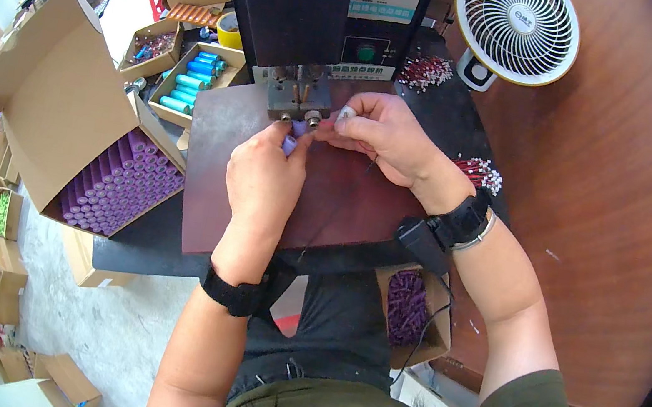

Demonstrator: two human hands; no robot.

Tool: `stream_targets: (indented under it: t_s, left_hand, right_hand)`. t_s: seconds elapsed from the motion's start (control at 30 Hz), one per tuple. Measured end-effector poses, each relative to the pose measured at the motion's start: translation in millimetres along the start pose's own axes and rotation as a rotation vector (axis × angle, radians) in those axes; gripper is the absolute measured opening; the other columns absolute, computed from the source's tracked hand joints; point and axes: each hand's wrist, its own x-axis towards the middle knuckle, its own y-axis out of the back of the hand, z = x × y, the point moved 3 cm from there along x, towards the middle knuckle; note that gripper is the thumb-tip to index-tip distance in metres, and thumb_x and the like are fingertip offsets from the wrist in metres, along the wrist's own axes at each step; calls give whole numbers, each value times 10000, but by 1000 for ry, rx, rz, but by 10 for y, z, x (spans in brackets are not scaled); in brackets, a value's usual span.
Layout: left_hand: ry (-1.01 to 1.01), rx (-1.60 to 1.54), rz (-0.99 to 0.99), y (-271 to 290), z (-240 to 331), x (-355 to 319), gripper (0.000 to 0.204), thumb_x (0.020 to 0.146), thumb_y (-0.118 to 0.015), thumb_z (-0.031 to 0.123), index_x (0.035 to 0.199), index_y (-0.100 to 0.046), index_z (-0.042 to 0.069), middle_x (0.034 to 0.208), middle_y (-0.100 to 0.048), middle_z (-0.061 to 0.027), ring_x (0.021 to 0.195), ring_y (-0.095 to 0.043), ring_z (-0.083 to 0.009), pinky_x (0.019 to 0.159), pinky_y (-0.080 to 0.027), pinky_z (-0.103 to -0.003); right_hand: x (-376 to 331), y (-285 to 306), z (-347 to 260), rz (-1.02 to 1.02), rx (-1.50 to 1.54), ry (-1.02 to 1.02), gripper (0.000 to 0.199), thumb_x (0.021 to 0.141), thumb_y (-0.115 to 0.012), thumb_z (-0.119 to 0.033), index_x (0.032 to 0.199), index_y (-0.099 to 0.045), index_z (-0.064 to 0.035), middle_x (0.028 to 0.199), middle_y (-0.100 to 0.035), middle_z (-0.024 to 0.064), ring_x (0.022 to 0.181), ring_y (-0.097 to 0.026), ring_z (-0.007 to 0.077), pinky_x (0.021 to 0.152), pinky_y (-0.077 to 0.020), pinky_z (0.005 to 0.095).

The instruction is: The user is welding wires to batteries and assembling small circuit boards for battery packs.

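Note:
Under the head point(300, 97) of a black spot welding machine point(288, 4), my left hand point(265, 173) has its fingers closed on a small purple battery cell point(290, 146). My right hand point(391, 136) is closed in a pinch on a thin wire lead with a white connector point(345, 114). Its fingertips are close beside the cell and the welding head. The joint between wire and cell is too small to make out. Beneath both hands lies a dark red work mat point(342, 206).
To the left an open cardboard box point(67, 72) holds many purple cells point(123, 177). Behind it stands a tray of teal cells point(192, 82). Wire bundles point(478, 174) lie to the right, by a white fan point(522, 18). A box of purple pieces point(407, 308) sits below the mat.

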Motion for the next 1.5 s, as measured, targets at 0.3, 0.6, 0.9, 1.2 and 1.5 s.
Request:
stream_targets:
  t_s: [0.3, 0.6, 0.9, 1.2, 1.5]
  left_hand:
    - [-73, 28, 37, -28, 9, -17, 200, 744, -605, 255, 834, -610, 77, 720, -589, -180, 708, -569, -361, 621, -442, -435]
    - [-55, -43, 33, 21, 60, -25, 191, 750, -601, 224, 847, -610, 60, 732, -602, -160, 705, -580, -342, 621, -455, -391]
    - [-23, -21, 5, 15, 48, -22, 199, 751, -604, 239, 841, -613, 62, 729, -601, -157, 707, -580, -345, 618, -453, -400]
    - [-34, 10, 42, 21, 63, -5, 200, 748, -603, 245, 845, -615, 70, 731, -603, -162, 716, -580, -350, 627, -456, -411]
    - [-6, -12, 3, -1, 19, -12, 217, 751, -601, 251, 886, -618, 81, 754, -611, -156, 737, -586, -339, 650, -460, -404]
  right_hand:
    - [-2, 62, 61, 63, -85, 89, 72, 757, -576, -59, 727, -540, -5, 745, -589, 62, 736, -587, 135, 636, -459, 239]
    - [-28, -24, -14, 42, 63, 17, 91, 752, -590, -41, 704, -522, -3, 751, -597, 92, 726, -594, 140, 618, -456, 227]
    - [-28, -6, -10, 16, 69, 7, 62, 773, -567, -37, 752, -524, 3, 820, -599, 104, 801, -602, 167, 714, -482, 261]
    - [-31, -38, -29, 46, 65, 4, 59, 757, -573, -36, 737, -543, 10, 800, -605, 102, 752, -601, 154, 669, -480, 242]
    - [-10, -6, -15, 12, 19, -3, 80, 798, -545, -60, 808, -513, 12, 909, -602, 157, 857, -606, 208, 791, -484, 300]
